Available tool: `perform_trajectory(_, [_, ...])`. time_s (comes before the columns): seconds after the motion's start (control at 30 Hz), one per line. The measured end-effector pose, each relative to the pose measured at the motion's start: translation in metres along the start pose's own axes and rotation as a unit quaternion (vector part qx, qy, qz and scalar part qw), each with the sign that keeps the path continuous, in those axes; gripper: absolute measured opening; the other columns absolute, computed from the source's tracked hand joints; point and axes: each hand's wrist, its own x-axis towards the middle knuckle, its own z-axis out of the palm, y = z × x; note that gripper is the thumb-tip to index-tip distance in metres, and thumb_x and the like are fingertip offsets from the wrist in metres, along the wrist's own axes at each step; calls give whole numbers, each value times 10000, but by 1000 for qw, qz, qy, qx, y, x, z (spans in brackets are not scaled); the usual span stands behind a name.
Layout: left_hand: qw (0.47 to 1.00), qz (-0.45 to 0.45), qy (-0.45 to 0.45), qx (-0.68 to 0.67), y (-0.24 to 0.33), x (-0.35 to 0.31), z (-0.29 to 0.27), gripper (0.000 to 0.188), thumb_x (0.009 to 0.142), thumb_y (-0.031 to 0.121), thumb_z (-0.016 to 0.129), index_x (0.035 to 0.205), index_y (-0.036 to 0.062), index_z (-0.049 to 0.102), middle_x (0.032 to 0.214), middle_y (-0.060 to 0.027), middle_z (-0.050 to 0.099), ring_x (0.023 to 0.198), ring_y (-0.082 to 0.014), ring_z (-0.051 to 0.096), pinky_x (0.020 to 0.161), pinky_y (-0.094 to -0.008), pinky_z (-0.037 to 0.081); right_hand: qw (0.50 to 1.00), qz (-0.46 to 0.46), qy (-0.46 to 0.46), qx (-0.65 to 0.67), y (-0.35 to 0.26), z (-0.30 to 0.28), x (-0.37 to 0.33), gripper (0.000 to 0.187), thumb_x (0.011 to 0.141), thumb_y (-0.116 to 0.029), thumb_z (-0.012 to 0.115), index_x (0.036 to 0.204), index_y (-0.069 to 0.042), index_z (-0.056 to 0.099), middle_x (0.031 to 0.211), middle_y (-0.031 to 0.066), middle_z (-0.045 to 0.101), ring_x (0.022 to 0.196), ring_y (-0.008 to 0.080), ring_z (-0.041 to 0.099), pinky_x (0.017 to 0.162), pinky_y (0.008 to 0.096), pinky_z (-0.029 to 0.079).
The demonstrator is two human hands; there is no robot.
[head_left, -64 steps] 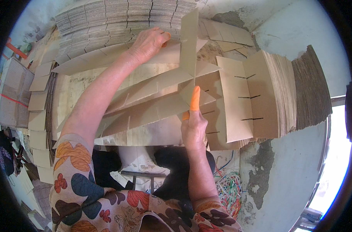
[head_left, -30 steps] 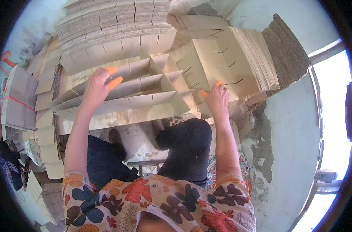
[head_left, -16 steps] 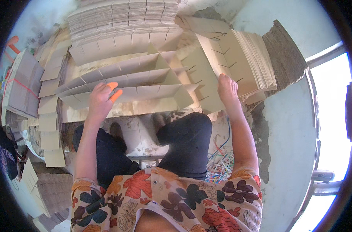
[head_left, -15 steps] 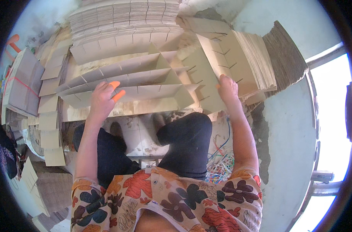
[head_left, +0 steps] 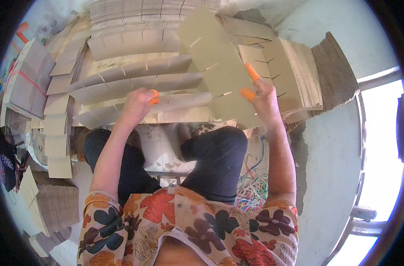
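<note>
Three long slotted cardboard strips stand roughly parallel on the worktop: a far strip, a middle strip and a near strip. My left hand, orange covers on its fingertips, is closed on the near strip. A wide slotted cardboard panel slants across the strips' right ends, its slots close to them. Whether the slots are engaged I cannot tell. My right hand grips the panel's right edge, thumb over its face; the orange-tipped index finger stretches along that edge.
Tall stacks of slotted cardboard stand at the back; another stack is at the right. Overlapping cardboard pieces run down the left beside a strapped box. Coloured straps lie tangled on the floor.
The wide panel has come up and left over the strips, with my right hand at its edge. My left hand has slid right along the near strip and closed in.
</note>
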Motion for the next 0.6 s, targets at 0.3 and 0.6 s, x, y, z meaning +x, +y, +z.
perform_trajectory(0.3, [1000, 5, 4, -28, 18, 9, 3, 212, 736, 184, 726, 905, 71, 665, 733, -150, 594, 673, -325, 592, 595, -405, 470, 992, -47, -5, 119, 6, 37, 16, 698, 706, 25, 710, 1344, -22, 431, 1164, 177, 610, 1027, 175, 597, 861, 254, 448])
perform_trajectory(0.6, [1000, 9, -1, -14, 18, 14, 14, 174, 724, 186, 729, 837, 80, 651, 671, -133, 558, 629, -306, 572, 561, -412, 451, 994, -49, -27, 90, 0, 41, 26, 680, 715, 20, 702, 1339, -26, 437, 1171, 188, 604, 1026, 170, 601, 870, 272, 457])
